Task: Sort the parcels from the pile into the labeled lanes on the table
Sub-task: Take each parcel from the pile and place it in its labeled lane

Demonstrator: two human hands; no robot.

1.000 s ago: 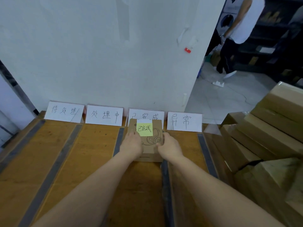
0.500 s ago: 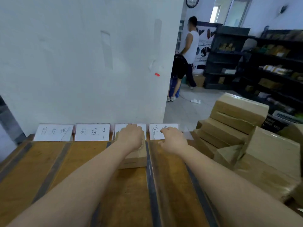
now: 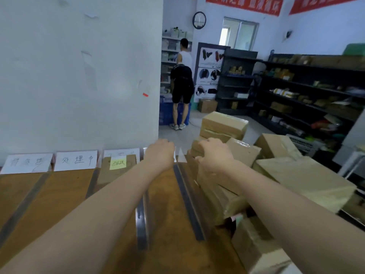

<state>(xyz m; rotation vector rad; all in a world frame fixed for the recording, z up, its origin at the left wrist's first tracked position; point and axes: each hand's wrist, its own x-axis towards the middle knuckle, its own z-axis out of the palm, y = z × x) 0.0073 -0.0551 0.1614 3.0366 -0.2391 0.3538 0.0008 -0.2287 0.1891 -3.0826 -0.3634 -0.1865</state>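
Note:
A small brown parcel (image 3: 110, 171) with a yellow sticky note (image 3: 118, 163) lies in the third lane of the wooden table (image 3: 59, 194), against its white label card (image 3: 121, 153). My left hand (image 3: 159, 154) hovers to the right of that parcel, over the fourth lane, fingers loosely curled, holding nothing. My right hand (image 3: 214, 153) is stretched toward the pile of brown parcels (image 3: 296, 178) at the table's right side, fingers curled down at the near boxes; whether it touches one is unclear.
White label cards (image 3: 76, 160) stand along the wall at the lane heads; dark tape strips (image 3: 188, 202) divide the lanes. A white wall (image 3: 79, 76) backs the table. A person (image 3: 182, 84) stands in the aisle beyond. Dark shelves (image 3: 306, 91) line the right.
Both hands have let go of the noted parcel, which stays in the third lane, and swung right toward the pile. The camera has lifted and turned right.

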